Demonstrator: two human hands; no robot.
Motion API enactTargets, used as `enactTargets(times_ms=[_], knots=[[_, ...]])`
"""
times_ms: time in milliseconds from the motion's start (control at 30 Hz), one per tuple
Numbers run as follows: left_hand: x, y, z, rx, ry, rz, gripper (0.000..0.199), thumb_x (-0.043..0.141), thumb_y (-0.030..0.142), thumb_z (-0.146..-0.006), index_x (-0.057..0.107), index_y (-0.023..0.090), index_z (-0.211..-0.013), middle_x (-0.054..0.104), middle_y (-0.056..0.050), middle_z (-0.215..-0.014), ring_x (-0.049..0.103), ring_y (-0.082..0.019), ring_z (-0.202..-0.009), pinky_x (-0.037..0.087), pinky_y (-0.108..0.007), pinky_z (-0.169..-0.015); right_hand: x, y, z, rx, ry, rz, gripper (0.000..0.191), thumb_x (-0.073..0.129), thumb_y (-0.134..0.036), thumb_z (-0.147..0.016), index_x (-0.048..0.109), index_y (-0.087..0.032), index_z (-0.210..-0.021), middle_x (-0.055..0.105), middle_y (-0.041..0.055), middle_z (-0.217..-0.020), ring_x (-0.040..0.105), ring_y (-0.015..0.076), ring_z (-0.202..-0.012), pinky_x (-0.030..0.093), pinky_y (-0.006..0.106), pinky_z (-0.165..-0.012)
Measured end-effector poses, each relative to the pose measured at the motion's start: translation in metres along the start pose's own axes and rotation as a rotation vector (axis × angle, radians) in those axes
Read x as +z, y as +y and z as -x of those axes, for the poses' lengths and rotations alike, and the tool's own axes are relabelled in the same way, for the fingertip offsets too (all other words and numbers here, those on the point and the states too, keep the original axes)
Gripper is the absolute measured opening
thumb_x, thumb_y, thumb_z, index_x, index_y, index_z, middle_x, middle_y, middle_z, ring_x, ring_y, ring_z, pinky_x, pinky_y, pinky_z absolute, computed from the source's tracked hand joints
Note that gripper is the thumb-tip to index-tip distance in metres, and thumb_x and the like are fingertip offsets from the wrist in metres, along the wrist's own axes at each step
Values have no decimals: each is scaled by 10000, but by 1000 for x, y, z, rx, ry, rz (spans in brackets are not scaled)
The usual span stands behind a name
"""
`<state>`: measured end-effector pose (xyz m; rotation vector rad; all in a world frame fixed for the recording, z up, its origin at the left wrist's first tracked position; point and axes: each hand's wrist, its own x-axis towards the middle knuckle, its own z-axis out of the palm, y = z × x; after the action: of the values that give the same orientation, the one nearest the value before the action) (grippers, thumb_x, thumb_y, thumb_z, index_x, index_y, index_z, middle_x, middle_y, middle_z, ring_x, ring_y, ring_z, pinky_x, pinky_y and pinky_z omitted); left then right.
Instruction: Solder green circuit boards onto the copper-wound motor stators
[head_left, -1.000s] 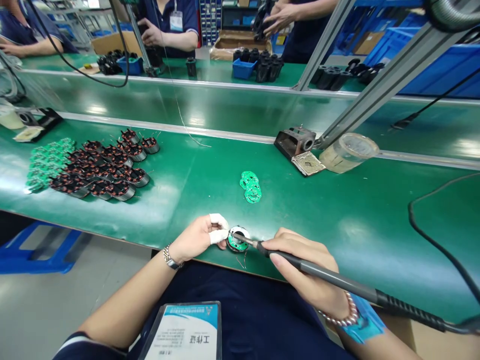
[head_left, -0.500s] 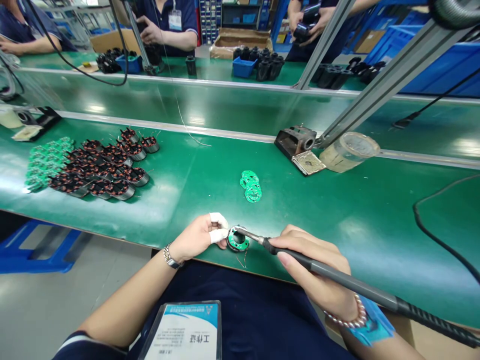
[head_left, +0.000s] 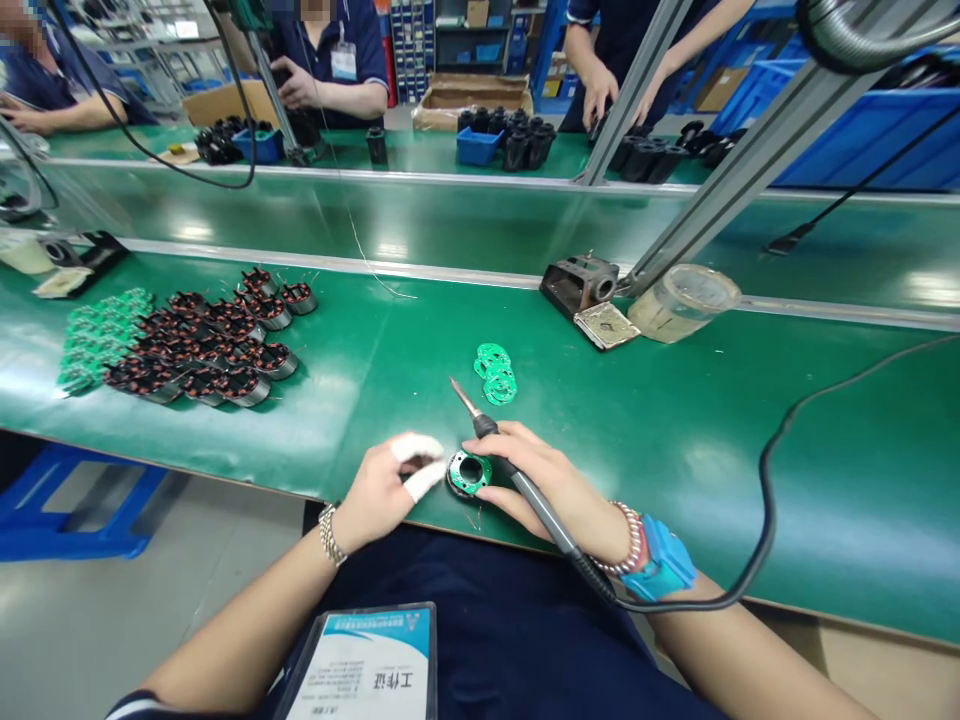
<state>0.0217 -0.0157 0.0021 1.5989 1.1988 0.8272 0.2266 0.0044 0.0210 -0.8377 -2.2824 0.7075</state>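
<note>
**Soldering iron (head_left: 534, 497) angled up, tip clear of the ring board (head_left: 469, 474)**

Your right hand (head_left: 525, 482) was closed around the iron's grip, wrist low, with a blue wrist strap (head_left: 658, 558) on the forearm. The tip pointed up and away over the green bench mat (head_left: 675, 480), touching nothing. Your left hand (head_left: 382, 487) came in from the other side, its white finger cots (head_left: 420, 470) just beside the board; you cannot tell whether they touched it or gripped it. The board lay flat on the mat between your hands, near the bench's front edge, below a stack of green boards (head_left: 495, 373).
</note>
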Motion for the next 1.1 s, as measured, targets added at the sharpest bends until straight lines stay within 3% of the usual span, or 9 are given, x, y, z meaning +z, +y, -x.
enactTargets(times_ms=[100, 167, 233, 400, 467, 667, 1100], knots=[[3, 0, 13, 236, -129, -231, 132, 552, 256, -796, 653, 205, -862, 635, -58, -822, 572, -160, -741, 449, -271, -694, 2, 1, 2, -5, 6, 14, 293, 549, -206, -820, 484, -179, -1104, 586, 96, -989, 560, 197, -962, 503, 323, -804], [6, 0, 16, 283, -174, -250, 141, 539, 253, -805, 667, 213, -849, 640, -62, -820, 575, -160, -736, 447, -268, -688, 4, 1, 4, -4, 19, 29, 285, 545, -205, -823, 481, -177, -1100, 587, 97, -988, 557, 197, -955, 503, 327, -802], [9, 0, 14, 229, -133, -163, 126, 553, 257, -793, 667, 203, -791, 633, -55, -787, 576, -157, -730, 451, -266, -690, 7, 0, 6, -10, 54, 51, 288, 551, -213, -820, 477, -181, -1096, 591, 91, -969, 553, 199, -933, 508, 334, -783], [10, 5, 2, -155, -60, 318, 135, 620, 276, -719, 596, 146, -693, 576, -12, -689, 539, -119, -620, 458, -247, -610, 13, -5, 9, -29, 161, 108, 268, 554, -187, -812, 476, -178, -1068, 602, 82, -896, 529, 212, -872, 508, 356, -736], [9, 8, -1, -244, -66, 436, 145, 649, 264, -682, 583, 136, -676, 568, 1, -650, 528, -108, -597, 452, -239, -596, 14, -9, 7, -21, 186, 103, 248, 542, -153, -813, 482, -179, -1052, 593, 78, -879, 531, 201, -841, 506, 336, -712], [9, 9, -2, -296, -63, 538, 159, 691, 245, -622, 579, 134, -642, 565, 16, -603, 508, -93, -569, 433, -227, -588, 18, -15, -10, -92, 151, -34, 189, 501, -86, -820, 495, -196, -973, 571, 32, -790, 513, 149, -740, 488, 255, -650], [9, 8, -3, -295, -66, 533, 123, 668, 206, -631, 567, 137, -644, 556, 20, -615, 498, -87, -572, 431, -225, -602, 16, -15, -13, 48, 85, -116, 185, 463, -99, -822, 463, -189, -983, 517, 25, -772, 516, 141, -725, 463, 252, -654]])
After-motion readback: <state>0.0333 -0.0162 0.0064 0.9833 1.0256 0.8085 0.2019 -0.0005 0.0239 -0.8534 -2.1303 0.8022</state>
